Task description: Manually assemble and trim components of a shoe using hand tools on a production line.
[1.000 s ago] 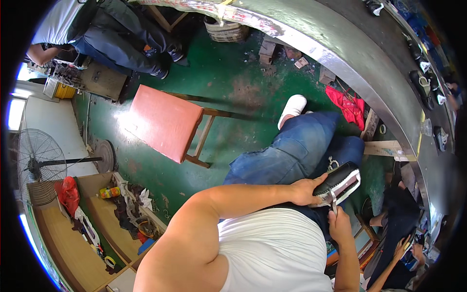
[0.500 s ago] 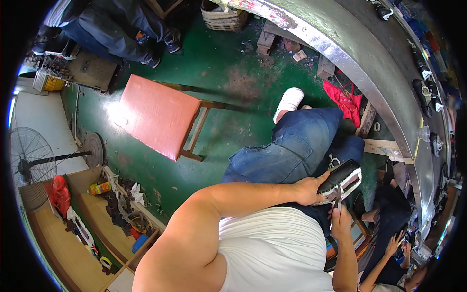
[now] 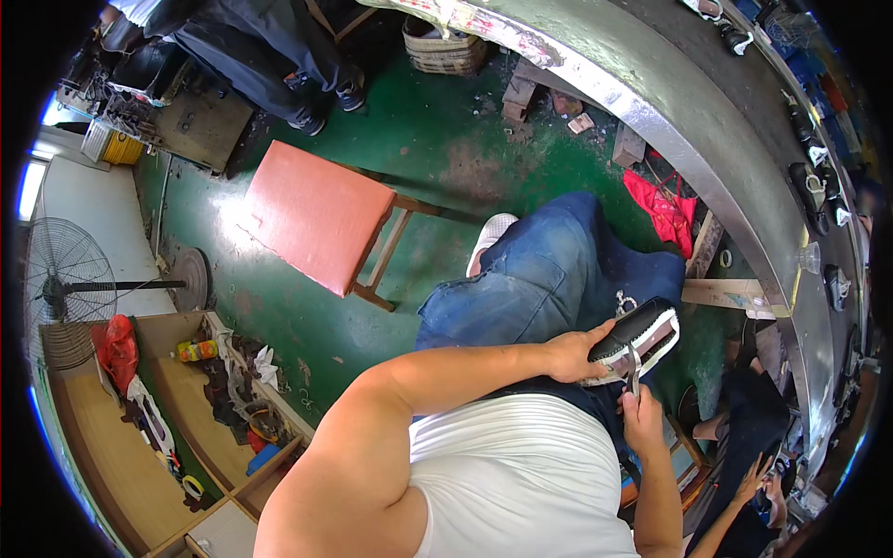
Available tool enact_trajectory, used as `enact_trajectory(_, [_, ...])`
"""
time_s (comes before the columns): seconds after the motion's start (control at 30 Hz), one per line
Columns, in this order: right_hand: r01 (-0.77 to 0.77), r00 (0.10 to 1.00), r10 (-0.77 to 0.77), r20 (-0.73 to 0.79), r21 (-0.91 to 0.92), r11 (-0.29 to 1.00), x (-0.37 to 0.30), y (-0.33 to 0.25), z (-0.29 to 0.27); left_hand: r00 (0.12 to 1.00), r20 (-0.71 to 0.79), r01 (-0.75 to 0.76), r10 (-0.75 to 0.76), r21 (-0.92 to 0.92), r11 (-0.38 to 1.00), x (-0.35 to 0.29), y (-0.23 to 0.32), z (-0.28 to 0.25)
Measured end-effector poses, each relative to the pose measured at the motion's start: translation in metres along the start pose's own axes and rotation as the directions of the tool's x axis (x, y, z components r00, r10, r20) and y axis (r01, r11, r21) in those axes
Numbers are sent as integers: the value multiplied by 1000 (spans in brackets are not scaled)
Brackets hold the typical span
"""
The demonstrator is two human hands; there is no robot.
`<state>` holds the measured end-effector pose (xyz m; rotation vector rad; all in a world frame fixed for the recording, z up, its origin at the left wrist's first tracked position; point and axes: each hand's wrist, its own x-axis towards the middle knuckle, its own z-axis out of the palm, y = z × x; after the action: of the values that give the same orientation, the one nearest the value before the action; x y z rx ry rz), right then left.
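Observation:
Over my lap lies a half-made shoe (image 3: pixel 620 341) with a black upper, white stitching along its edge and a pale open underside. My left hand (image 3: pixel 572 356) is closed around its near left side, thumb on top. In my right hand (image 3: pixel 642 418), just below the shoe, is a grey metal hand tool (image 3: pixel 634 365) that looks like pincers. Its curved head touches the shoe's edge by the pale underside. The fingers of my right hand are wrapped round the handle, and most of the handle is hidden.
A stool with a pink padded seat (image 3: pixel 321 214) stands ahead on the green floor. The metal-edged bench (image 3: pixel 670 116) curves along the right, with shoes (image 3: pixel 809 191) on it. A wooden bin (image 3: pixel 139 446) and fan (image 3: pixel 70 279) are at left. Another person's hand (image 3: pixel 755 479) works at lower right.
My knees have shifted and my white-shod foot has drawn left, partly behind the trouser leg. Shoe, tool and both hands sit slightly further left in view; both grips remain.

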<state>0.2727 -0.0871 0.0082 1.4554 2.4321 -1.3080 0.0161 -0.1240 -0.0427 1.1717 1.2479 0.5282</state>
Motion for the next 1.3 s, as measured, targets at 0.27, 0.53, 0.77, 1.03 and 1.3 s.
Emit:
enact_trajectory(0.27, [15, 1000, -15, -4, 102, 995, -4, 16, -6, 1000, -4, 1, -1, 58, 998, -1, 13, 9])
enact_trajectory(0.53, [-92, 993, 107, -57, 217, 972, -15, 27, -2, 997, 61, -58, 53, 75, 995, 16, 12, 12])
enact_trajectory(0.77, [-161, 979, 186, -85, 243, 957, -16, 26, -6, 978, 209, -28, 18, 44, 999, 34, 13, -2])
enact_trajectory(1.03, [-119, 992, 123, -7, 215, 969, 5, 16, -13, 995, 98, -22, 18, 38, 999, 27, 13, -6])
enact_trajectory(1.3, [-78, 996, 85, -17, 246, 966, 5, 14, -6, 1000, 8, -2, 2, 61, 998, 7, 13, 1])
